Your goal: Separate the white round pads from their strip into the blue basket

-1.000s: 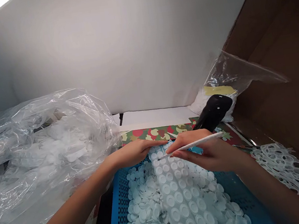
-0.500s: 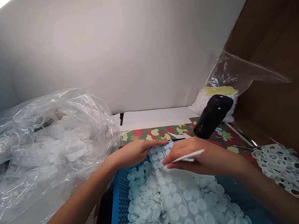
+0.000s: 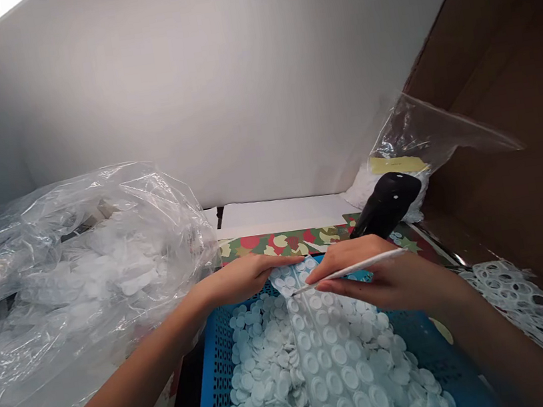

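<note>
Right hand (image 3: 388,279) has shifted up and rightward since the previous frame, and its grip remains closed on a slim white stick (image 3: 349,272), held between thumb and fingers. The stick's tip sits at the strip of white discs (image 3: 322,351); contact cannot be confirmed. Left hand (image 3: 246,278) lies flat and open, fingers extended, on the strip's upper end. The strip runs down the middle of a blue perforated basket (image 3: 211,387), over loose white discs (image 3: 261,387). A clear plastic bag (image 3: 73,272) of white discs lies left of the basket. Beyond the right hand stand a black object (image 3: 386,202) and a labelled plastic bag (image 3: 409,143). Patterned red-and-green paper (image 3: 277,243) lies under the basket's far edge. A punched white sheet (image 3: 528,302) lies at right, before a cardboard wall (image 3: 484,66).
</note>
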